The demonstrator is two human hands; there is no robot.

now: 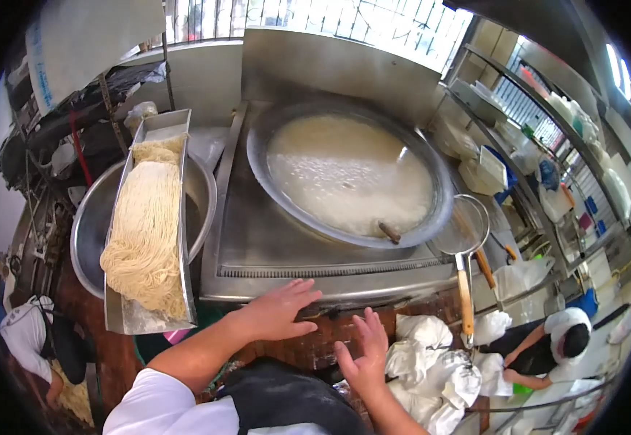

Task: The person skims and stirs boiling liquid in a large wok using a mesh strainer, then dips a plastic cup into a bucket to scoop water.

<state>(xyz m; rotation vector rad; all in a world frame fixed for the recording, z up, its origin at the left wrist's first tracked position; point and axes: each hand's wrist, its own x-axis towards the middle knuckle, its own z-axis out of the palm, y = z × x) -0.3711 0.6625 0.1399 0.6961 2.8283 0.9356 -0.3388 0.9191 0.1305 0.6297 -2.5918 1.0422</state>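
Note:
My left hand (pixel 279 312) is open with fingers apart, held before the front edge of the steel stove (pixel 315 254). Close by, my right hand (pixel 365 351) is open too, fingers pointing up, and holds nothing. Behind them a big wok (pixel 442 210) is full of pale, foamy, steaming liquid, with a short brown handle-like piece (pixel 389 232) poking out near its front rim. To the left, a long metal tray (pixel 188 283) carries a heap of fine noodles (pixel 145 225) and lies across a wide steel basin (pixel 83 239).
A strainer (pixel 464 272) with a wooden handle lies right of the wok. White cloth-like bundles (pixel 435 362) sit beside my right arm. One person (pixel 558 341) works at far right, another (pixel 36 337) at lower left. Shelves (pixel 540 174) hold containers and bags.

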